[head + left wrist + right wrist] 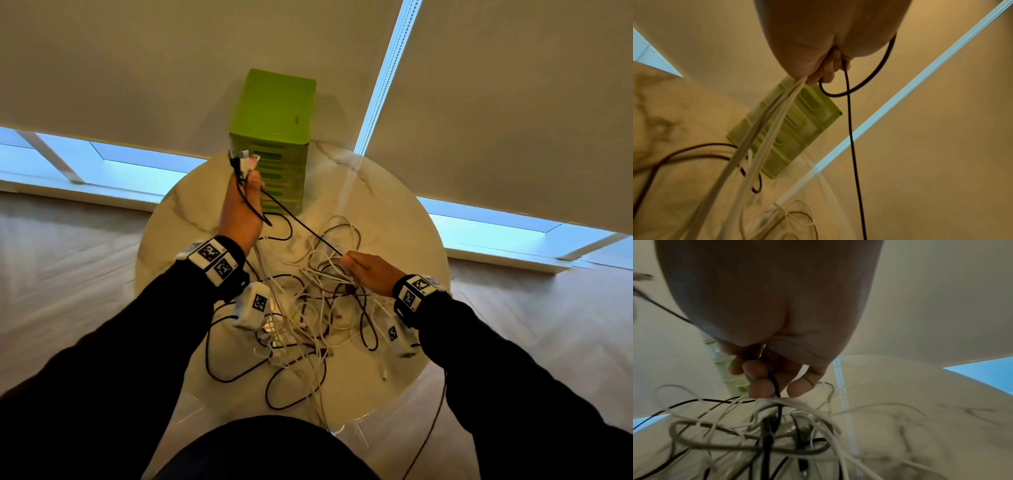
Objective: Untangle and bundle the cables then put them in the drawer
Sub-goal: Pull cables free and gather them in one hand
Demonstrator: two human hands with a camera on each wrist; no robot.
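Note:
A tangle of white and black cables point(308, 308) lies on the round marble table point(394, 240). My left hand point(245, 192) is raised in front of the green drawer unit point(274, 137) and grips several cable ends, white and black, with plugs sticking up above the fist. In the left wrist view the white cables point(764, 129) and a black cable point(851, 129) hang from my left hand point(828, 68). One black cable point(301, 226) runs taut to my right hand point(356, 265), which pinches it over the tangle. In the right wrist view my right hand point(766, 382) curls round that black cable point(774, 386).
The green drawer unit stands at the table's far edge with its drawers closed. Roller blinds point(513, 102) hang behind it. A black cable point(431, 428) trails off the table's near right edge toward the wooden floor point(68, 274).

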